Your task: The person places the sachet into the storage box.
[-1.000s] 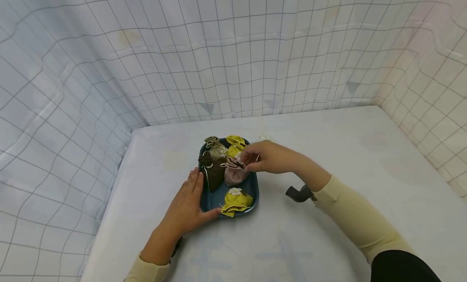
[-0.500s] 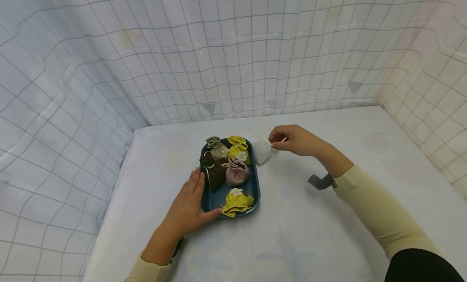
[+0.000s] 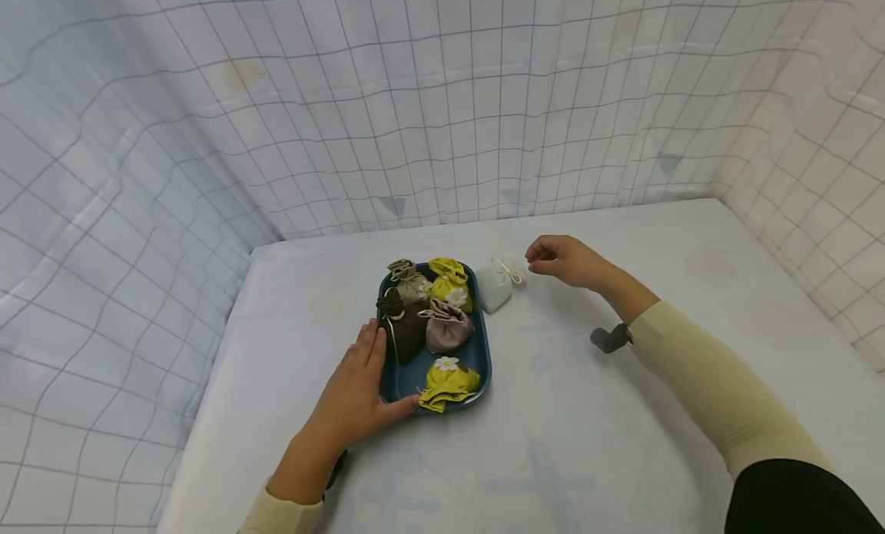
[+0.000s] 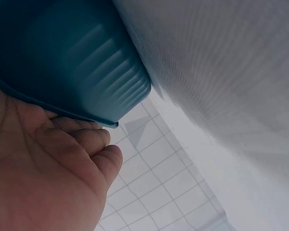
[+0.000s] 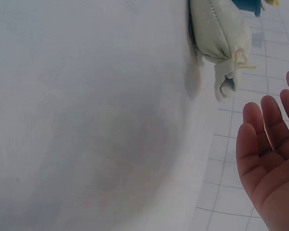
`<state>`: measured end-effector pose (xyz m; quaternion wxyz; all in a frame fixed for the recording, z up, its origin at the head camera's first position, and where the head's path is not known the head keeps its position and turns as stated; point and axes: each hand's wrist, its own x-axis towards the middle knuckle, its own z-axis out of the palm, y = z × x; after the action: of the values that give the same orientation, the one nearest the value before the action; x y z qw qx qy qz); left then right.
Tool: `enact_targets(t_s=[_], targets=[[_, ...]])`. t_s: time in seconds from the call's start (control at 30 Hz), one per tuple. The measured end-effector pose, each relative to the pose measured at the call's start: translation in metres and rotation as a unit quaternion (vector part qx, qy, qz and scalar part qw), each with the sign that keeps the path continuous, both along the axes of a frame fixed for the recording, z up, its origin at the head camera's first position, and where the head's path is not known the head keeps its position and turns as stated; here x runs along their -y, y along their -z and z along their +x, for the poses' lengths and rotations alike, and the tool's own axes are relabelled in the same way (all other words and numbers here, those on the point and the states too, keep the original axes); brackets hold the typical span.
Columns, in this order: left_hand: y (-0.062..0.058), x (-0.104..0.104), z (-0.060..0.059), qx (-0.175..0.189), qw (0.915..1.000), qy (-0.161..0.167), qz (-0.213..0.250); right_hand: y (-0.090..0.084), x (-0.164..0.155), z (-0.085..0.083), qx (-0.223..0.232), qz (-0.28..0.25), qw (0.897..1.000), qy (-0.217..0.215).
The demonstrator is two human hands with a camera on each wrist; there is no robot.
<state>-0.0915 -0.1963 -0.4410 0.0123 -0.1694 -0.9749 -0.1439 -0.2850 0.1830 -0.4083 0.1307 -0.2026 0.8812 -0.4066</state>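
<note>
My left hand (image 3: 353,384) lies along the left side of a blue tray (image 3: 408,380), fingers at its rim and thumb at the front edge. In the left wrist view the fingers touch the tray's rim from outside. Inside the tray lie small drawstring pouches: a dark brown one (image 3: 406,330), a mauve one (image 3: 448,330), an olive one (image 3: 411,284), and yellow ones with white flowers at the back (image 3: 445,288) and front (image 3: 452,380). Beside the tray's right rim sits a white drawstring pouch (image 3: 494,286). My right hand (image 3: 570,261) hovers just right of its tied neck, holding nothing.
The tray and pouches stand on a white-covered table (image 3: 622,442). A grid-patterned curtain (image 3: 470,119) hangs behind and on both sides of it. A dark strapped device (image 3: 610,339) sticks out from the right wrist.
My right hand has gone from the mauve pouch to the white pouch's neck, then drawn slightly right and let go of it. The left hand stays at the tray.
</note>
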Motion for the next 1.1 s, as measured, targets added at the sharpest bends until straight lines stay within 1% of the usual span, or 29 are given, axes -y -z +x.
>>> enact_targets(t_s=[0.17,0.37,0.5,0.67,0.87,1.03,1.1], targets=[[0.0,0.001,0.001,0.003,1.0,-0.005,0.001,0.012,0.005,-0.012,0.021,0.002,1.0,-0.006],[0.001,0.001,0.002,0.002,1.0,-0.005,0.0,0.019,0.007,-0.018,0.04,0.007,0.999,0.003],[-0.001,0.0,0.002,0.001,1.0,-0.003,0.0,0.024,0.006,-0.021,0.067,-0.012,0.998,0.002],[-0.002,-0.001,0.001,0.002,1.0,-0.002,0.001,0.032,0.004,-0.025,0.109,-0.044,0.993,0.008],[-0.002,-0.001,0.001,0.007,1.0,-0.004,-0.002,0.035,0.005,-0.025,0.135,-0.076,0.988,0.014],[-0.002,-0.001,0.0,0.008,1.0,-0.005,-0.002,0.034,0.009,-0.025,0.149,-0.079,0.985,0.027],[-0.002,-0.001,0.0,0.007,1.0,-0.003,-0.002,0.034,0.011,-0.026,0.148,-0.076,0.986,0.03]])
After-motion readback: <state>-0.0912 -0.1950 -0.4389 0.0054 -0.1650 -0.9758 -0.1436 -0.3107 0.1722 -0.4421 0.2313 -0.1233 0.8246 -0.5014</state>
